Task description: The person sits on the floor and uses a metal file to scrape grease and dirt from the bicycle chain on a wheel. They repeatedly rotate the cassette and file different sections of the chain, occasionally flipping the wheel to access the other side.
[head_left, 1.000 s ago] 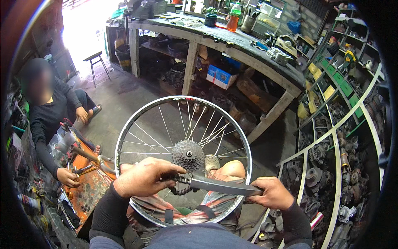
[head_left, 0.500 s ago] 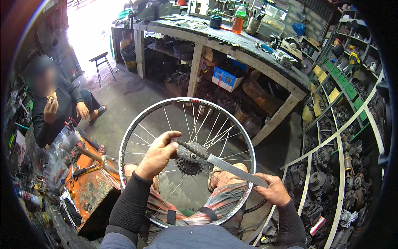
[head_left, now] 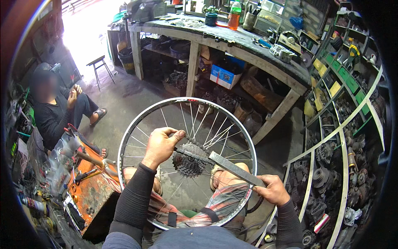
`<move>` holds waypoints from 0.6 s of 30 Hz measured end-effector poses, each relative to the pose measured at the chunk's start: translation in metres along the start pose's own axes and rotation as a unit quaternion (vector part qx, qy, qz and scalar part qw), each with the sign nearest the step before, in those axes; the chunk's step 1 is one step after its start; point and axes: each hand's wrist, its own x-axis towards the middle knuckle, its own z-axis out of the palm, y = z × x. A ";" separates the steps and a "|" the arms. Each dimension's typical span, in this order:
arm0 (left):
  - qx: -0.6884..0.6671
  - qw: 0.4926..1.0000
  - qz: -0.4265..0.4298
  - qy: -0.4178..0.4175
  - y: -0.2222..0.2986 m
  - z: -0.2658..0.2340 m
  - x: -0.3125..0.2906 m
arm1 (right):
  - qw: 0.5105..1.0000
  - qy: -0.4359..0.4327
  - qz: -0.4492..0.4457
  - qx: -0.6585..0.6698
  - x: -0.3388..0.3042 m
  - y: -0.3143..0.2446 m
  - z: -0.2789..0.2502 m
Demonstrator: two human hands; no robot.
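A bicycle wheel point(head_left: 251, 145) rests on my lap, its rear sprocket cassette point(head_left: 187, 169) facing up. My right hand point(head_left: 271, 190) grips the handle end of a chain whip, a flat grey metal bar point(head_left: 236, 169) that points up-left to the cassette. From the bar's far end, a length of chain point(head_left: 188, 153) lies across the sprockets. My left hand point(head_left: 161, 145) is closed at the cassette's upper left, thumb and fingers pinching chain. A second strand runs from there along the cassette's upper edge. The exact chain end is hard to make out.
On the left, a person point(head_left: 54, 106) sits beside an orange, greasy box point(head_left: 93, 195) with tools on it. A workbench point(head_left: 166, 27) stands ahead, with a stool point(head_left: 99, 68) at its left. Shelves of metal parts point(head_left: 321, 178) line the right side.
My left hand has shifted slightly left and up, and two chain strands now show at the cassette. My right hand stays on the bar. The seated person's hands have come together.
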 end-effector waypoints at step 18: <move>0.353 0.890 0.284 -0.053 0.029 -0.013 -0.025 | 0.998 0.043 0.004 0.034 0.001 0.031 0.008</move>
